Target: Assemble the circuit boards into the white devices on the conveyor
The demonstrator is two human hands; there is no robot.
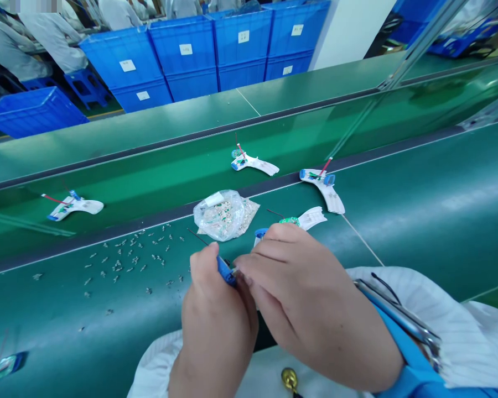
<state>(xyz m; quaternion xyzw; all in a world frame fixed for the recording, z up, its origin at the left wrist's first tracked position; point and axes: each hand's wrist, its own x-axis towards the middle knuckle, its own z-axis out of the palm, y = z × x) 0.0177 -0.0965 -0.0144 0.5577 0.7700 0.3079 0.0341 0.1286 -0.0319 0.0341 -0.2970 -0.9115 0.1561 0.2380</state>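
Left hand (pixel 216 320) clenched on a small blue plastic part with thin dark wire (pixel 226 271), lower middle of frame; right hand (pixel 307 298) curled against its tip, grip unclear. Tiny silvery metal bits (pixel 124 257) scattered on green belt (pixel 66 326), just left.

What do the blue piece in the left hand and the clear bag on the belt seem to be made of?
The blue piece looks like moulded plastic, smooth and evenly coloured, though partly hidden. The clear bag looks like thin plastic film, glossy, with crinkles catching the light.
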